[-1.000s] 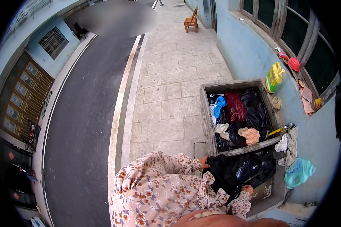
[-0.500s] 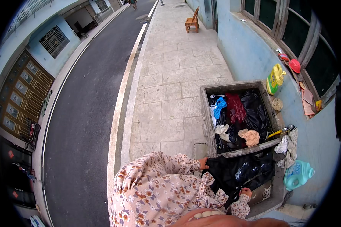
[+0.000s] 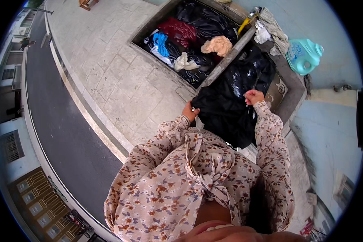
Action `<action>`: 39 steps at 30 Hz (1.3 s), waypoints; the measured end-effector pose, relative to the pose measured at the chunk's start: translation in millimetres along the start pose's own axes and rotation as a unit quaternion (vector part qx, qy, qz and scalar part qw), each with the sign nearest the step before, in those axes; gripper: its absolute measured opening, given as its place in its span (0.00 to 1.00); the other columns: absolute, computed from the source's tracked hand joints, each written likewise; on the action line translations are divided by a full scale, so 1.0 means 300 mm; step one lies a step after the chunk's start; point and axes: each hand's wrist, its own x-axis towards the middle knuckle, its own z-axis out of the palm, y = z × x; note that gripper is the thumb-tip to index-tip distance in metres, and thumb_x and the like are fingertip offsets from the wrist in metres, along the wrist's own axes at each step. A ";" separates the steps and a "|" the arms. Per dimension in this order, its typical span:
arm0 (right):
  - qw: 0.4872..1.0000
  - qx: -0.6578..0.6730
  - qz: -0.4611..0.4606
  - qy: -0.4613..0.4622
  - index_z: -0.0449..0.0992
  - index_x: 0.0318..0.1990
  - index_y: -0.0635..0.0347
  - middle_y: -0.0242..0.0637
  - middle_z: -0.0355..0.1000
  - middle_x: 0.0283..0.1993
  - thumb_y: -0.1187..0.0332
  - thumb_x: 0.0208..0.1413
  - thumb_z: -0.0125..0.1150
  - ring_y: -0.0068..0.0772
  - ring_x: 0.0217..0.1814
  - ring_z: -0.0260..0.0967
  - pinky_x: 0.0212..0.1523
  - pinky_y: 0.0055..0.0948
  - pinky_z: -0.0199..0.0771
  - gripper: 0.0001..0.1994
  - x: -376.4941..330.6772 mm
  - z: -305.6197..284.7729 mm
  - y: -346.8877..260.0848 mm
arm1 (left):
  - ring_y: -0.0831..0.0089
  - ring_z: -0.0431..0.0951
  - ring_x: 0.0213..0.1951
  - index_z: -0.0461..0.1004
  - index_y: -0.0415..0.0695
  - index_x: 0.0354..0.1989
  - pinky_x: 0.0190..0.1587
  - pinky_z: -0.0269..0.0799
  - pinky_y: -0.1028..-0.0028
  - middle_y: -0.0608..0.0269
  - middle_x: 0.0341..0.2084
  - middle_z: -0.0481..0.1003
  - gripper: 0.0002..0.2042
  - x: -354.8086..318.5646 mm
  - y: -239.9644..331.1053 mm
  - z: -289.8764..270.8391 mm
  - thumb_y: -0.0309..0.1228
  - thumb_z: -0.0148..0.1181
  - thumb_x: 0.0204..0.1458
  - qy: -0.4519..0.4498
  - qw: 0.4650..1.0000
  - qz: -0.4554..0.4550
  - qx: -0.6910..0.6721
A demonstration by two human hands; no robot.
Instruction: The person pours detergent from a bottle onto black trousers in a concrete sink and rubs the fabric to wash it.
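A black garment [image 3: 220, 111] with white suds on it lies spread across the lower basin of a concrete wash trough [image 3: 297, 97] and hangs over its near edge toward me. My left hand [image 3: 190, 111] grips the garment's left edge, fingers folded around the cloth beside the trough's corner. Over the garment's right part, near the suds, is my right hand [image 3: 254, 97], its fingers curled and pressed together. What it holds, if anything, is too small to make out.
A concrete basin [image 3: 161, 68] ahead holds dark wet clothes, a maroon cloth [image 3: 177, 31], a blue cloth [image 3: 160, 43] and a peach cloth [image 3: 217, 46]. On the right ledge are a yellow-handled tool [image 3: 245, 25], grey rags [image 3: 272, 24] and a teal jug [image 3: 304, 56]. A wall stands at right.
The view has tilted down and turned, so basins and hands appear higher. My left hand still holds the garment's edge. More of the garment now shows toward my body. My right hand stays over it, closed.
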 end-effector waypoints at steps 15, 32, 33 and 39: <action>0.871 -0.353 -0.338 -0.040 0.71 0.47 0.61 0.50 0.69 0.45 0.71 0.47 0.53 0.49 0.45 0.68 0.47 0.37 0.68 0.17 -0.135 0.262 -0.156 | 0.66 0.76 0.41 0.60 0.36 0.50 0.42 0.72 0.73 0.52 0.46 0.67 0.25 0.098 -0.052 -0.089 0.31 0.63 0.46 -0.043 0.999 -0.017 -0.013; 0.902 -0.234 -0.363 -0.021 0.75 0.42 0.59 0.45 0.73 0.38 0.78 0.46 0.52 0.45 0.39 0.72 0.42 0.33 0.72 0.14 -0.199 0.239 -0.096 | 0.55 0.70 0.46 0.61 0.38 0.47 0.48 0.66 0.64 0.46 0.42 0.69 0.26 0.090 -0.029 -0.051 0.35 0.64 0.40 -0.004 1.000 0.000 0.031; 0.928 -0.195 -0.317 0.008 0.74 0.44 0.59 0.46 0.73 0.40 0.79 0.44 0.50 0.47 0.40 0.71 0.42 0.34 0.72 0.17 -0.110 0.210 -0.061 | 0.53 0.70 0.46 0.61 0.38 0.47 0.49 0.65 0.64 0.46 0.42 0.69 0.27 0.098 -0.046 -0.042 0.35 0.64 0.40 0.000 1.000 0.003 0.024; 0.858 -0.447 -0.247 0.051 0.58 0.60 0.63 0.52 0.55 0.62 0.81 0.40 0.46 0.50 0.61 0.57 0.61 0.34 0.57 0.32 0.197 0.170 -0.037 | 0.59 0.69 0.50 0.60 0.37 0.50 0.46 0.69 0.66 0.47 0.46 0.68 0.29 0.127 -0.079 -0.016 0.31 0.64 0.40 -0.004 0.998 0.015 0.052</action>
